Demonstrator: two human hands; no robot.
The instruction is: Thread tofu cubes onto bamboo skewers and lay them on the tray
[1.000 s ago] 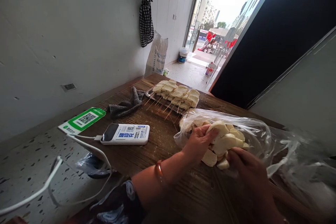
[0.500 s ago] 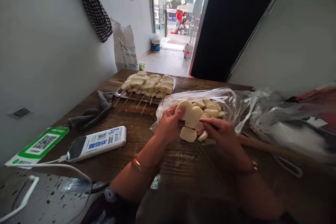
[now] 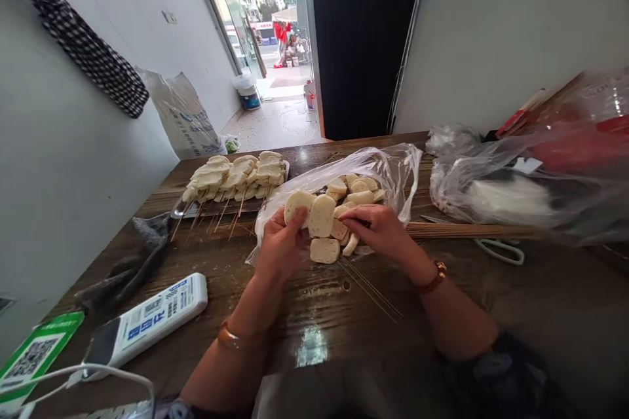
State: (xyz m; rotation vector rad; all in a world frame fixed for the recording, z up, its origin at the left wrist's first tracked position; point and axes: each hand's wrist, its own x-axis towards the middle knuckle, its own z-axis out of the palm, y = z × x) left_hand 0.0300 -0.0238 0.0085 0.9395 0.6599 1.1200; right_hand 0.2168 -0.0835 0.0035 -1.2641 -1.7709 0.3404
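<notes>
My left hand [image 3: 279,250] grips pale round bun slices [image 3: 310,211] just above the wooden table [image 3: 304,314]. My right hand [image 3: 377,229] pinches the same cluster of slices from the right; thin bamboo skewers [image 3: 371,288] run out under it across the table. More loose slices lie in an open clear plastic bag [image 3: 388,170] right behind both hands. A metal tray [image 3: 179,209] at the back left carries several slices threaded on skewers [image 3: 236,173].
A white power bank [image 3: 147,324] with a cable and a green QR card [image 3: 29,357] lie at the front left, a dark rag [image 3: 125,268] beside them. Bundled skewers [image 3: 472,230], scissors [image 3: 498,250] and plastic bags [image 3: 521,183] fill the right side. An open doorway lies beyond the table.
The view has swung to the right, so everything shifted left. Both hands stay on the bun slices at the bag's mouth, now held a little more upright.
</notes>
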